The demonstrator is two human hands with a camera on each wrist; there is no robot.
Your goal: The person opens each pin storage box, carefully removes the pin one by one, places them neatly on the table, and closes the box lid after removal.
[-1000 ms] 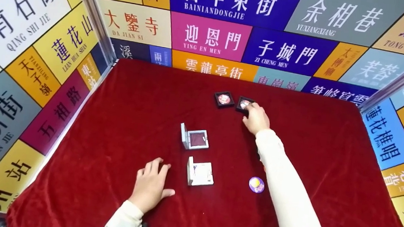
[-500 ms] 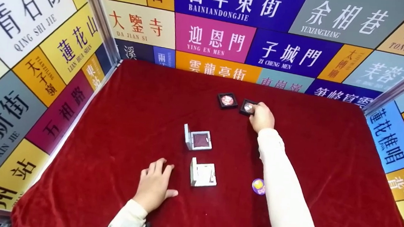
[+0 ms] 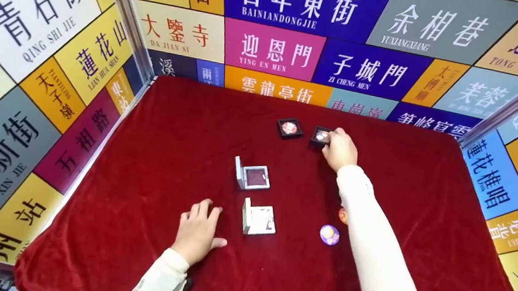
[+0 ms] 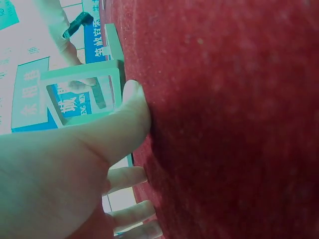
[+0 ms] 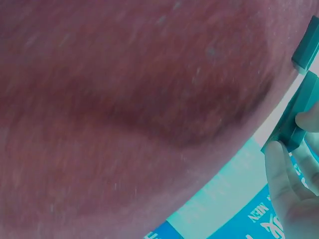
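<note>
My right hand (image 3: pixel 342 149) pinches the right side of a small black square display case (image 3: pixel 321 135) with a round badge inside, at the back of the table. In the right wrist view, thumb and fingers grip the edges of that dark case (image 5: pixel 299 112). A matching black case (image 3: pixel 289 128) with a reddish round badge lies just to its left. My left hand (image 3: pixel 197 233) rests on the red cloth, fingers spread, holding nothing. Right of it stands a white hinged case (image 3: pixel 261 219), lid raised. Behind that is a pale grey hinged case (image 3: pixel 255 177), also with its lid up.
A purple round badge (image 3: pixel 329 235) lies on the red cloth (image 3: pixel 276 276) beside the right sleeve. An orange round piece (image 3: pixel 343 215) is partly hidden by that sleeve. Printed sign panels (image 3: pixel 271 44) wall in the back and both sides of the table.
My right hand has shifted slightly right with the black case, widening the gap to its neighbour. The orange piece now shows beside the sleeve. The left hand has stayed put.
</note>
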